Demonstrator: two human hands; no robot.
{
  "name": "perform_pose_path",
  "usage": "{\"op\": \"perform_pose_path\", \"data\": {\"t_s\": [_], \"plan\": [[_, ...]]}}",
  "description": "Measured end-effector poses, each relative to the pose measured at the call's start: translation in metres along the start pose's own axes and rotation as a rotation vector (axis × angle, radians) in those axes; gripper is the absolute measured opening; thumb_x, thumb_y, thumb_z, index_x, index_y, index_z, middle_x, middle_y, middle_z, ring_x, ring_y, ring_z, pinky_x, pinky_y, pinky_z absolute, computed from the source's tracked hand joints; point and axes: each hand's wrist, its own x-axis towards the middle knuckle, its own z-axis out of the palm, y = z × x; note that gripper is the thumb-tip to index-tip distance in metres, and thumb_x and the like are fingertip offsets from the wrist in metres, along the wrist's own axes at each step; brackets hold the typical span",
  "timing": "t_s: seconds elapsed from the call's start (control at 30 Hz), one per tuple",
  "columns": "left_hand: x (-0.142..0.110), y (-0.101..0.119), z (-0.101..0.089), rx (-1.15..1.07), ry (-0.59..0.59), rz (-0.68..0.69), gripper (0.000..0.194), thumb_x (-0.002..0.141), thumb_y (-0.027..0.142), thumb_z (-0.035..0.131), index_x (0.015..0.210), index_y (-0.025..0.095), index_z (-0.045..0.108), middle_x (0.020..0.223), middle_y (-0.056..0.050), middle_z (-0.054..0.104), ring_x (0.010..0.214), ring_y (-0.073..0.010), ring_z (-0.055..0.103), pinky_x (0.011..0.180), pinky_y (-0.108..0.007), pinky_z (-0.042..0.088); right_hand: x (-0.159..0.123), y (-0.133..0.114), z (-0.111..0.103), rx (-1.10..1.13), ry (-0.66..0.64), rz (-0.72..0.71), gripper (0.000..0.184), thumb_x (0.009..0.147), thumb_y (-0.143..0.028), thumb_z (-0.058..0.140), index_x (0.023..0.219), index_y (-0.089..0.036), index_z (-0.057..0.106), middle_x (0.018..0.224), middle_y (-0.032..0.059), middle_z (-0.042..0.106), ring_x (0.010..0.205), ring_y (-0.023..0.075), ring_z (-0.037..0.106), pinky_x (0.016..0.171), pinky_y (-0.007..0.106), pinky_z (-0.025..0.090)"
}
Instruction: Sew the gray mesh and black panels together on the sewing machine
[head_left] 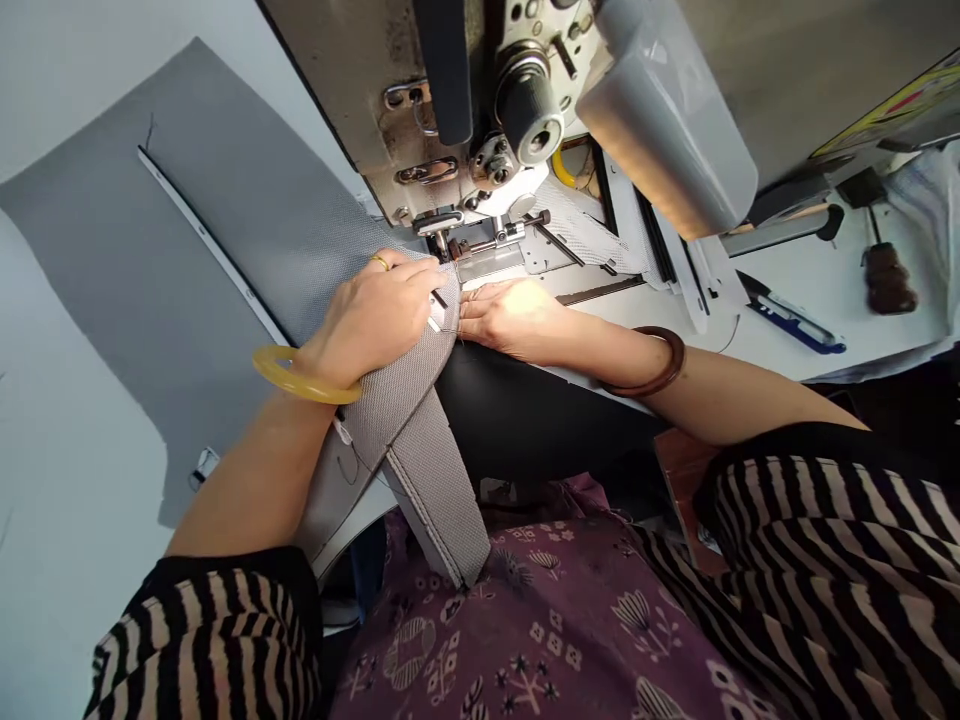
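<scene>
Grey mesh fabric (405, 392) with a curved edge lies under the sewing machine's needle area (442, 240). My left hand (379, 312), with a ring and a yellow bangle (300, 378) at the wrist, presses on this fabric with fingers bent together; its thumb is hidden. Just right of the curved edge, my right hand (510, 318) pinches the edge close to the presser foot, its fingertips partly covered. A brown bangle (651, 362) is on that forearm. From the fabric a stitched grey strip (442, 480) hangs toward my lap. Black material (525, 400) lies below my right hand.
A large grey sheet (97, 230) with a white-and-black strip (210, 245) spreads left on the white table. Rightward lie a blue utility knife (795, 318), a brown-handled screwdriver (887, 275), a hammer (787, 232) and several white strips (686, 275). The machine head (360, 90) overhangs both hands.
</scene>
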Motion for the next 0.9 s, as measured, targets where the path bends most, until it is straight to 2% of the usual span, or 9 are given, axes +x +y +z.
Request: {"op": "perform_pose_path", "data": {"t_s": [0.1, 0.2, 0.33, 0.5, 0.73, 0.83, 0.9], "plan": [[0.003, -0.002, 0.004, 0.036, 0.015, 0.033, 0.043, 0.095, 0.017, 0.031, 0.117, 0.019, 0.068, 0.132, -0.006, 0.065, 0.114, -0.0281, 0.059, 0.090, -0.042, 0.053, 0.000, 0.003, 0.002, 0.011, 0.010, 0.022, 0.038, 0.102, -0.016, 0.034, 0.114, -0.013, 0.069, 0.116, 0.0097, 0.072, 0.112, 0.0218, 0.063, 0.084, 0.032, 0.048], [0.007, -0.002, 0.006, 0.065, 0.013, -0.017, 0.040, 0.091, 0.015, 0.037, 0.112, 0.018, 0.071, 0.125, -0.010, 0.066, 0.107, -0.0279, 0.063, 0.089, -0.041, 0.053, 0.000, 0.007, 0.004, 0.049, 0.033, 0.050, 0.038, 0.102, -0.016, 0.034, 0.115, -0.014, 0.070, 0.117, 0.0090, 0.071, 0.113, 0.0208, 0.063, 0.085, 0.031, 0.049], [0.008, -0.001, 0.003, 0.087, -0.052, -0.096, 0.039, 0.091, 0.016, 0.037, 0.111, 0.021, 0.070, 0.116, -0.010, 0.067, 0.093, -0.0246, 0.066, 0.078, -0.038, 0.053, -0.001, 0.008, 0.006, 0.071, 0.065, 0.036, 0.038, 0.103, -0.018, 0.035, 0.113, -0.015, 0.071, 0.116, 0.0081, 0.072, 0.114, 0.0194, 0.062, 0.087, 0.029, 0.049], [0.010, 0.001, -0.001, 0.140, -0.110, -0.086, 0.037, 0.093, 0.018, 0.034, 0.105, 0.023, 0.069, 0.115, -0.008, 0.069, 0.093, -0.0238, 0.067, 0.074, -0.038, 0.051, -0.001, 0.007, 0.006, 0.033, 0.076, 0.021, 0.037, 0.103, -0.019, 0.035, 0.115, -0.017, 0.070, 0.116, 0.0075, 0.072, 0.116, 0.0194, 0.062, 0.085, 0.028, 0.050], [0.013, -0.004, 0.007, 0.122, -0.041, -0.064, 0.037, 0.090, 0.017, 0.035, 0.105, 0.021, 0.068, 0.109, -0.009, 0.070, 0.090, -0.0236, 0.067, 0.076, -0.035, 0.052, 0.000, 0.010, 0.008, 0.023, 0.067, 0.042, 0.039, 0.103, -0.018, 0.034, 0.119, -0.017, 0.069, 0.122, 0.0073, 0.071, 0.121, 0.0191, 0.061, 0.086, 0.028, 0.051], [0.010, -0.007, 0.014, 0.074, 0.081, -0.107, 0.036, 0.092, 0.021, 0.034, 0.108, 0.022, 0.067, 0.110, -0.009, 0.069, 0.096, -0.0230, 0.066, 0.080, -0.033, 0.053, -0.001, 0.010, 0.009, 0.033, 0.078, 0.018, 0.039, 0.104, -0.020, 0.034, 0.123, -0.018, 0.068, 0.124, 0.0068, 0.069, 0.123, 0.0183, 0.060, 0.090, 0.028, 0.051], [0.008, -0.008, 0.015, 0.079, 0.168, -0.184, 0.033, 0.094, 0.029, 0.038, 0.108, 0.021, 0.066, 0.118, -0.012, 0.066, 0.109, -0.0273, 0.062, 0.087, -0.038, 0.053, -0.001, 0.011, 0.009, 0.031, 0.092, 0.007, 0.040, 0.105, -0.022, 0.033, 0.124, -0.017, 0.067, 0.127, 0.0075, 0.068, 0.125, 0.0176, 0.058, 0.094, 0.028, 0.049]]}}
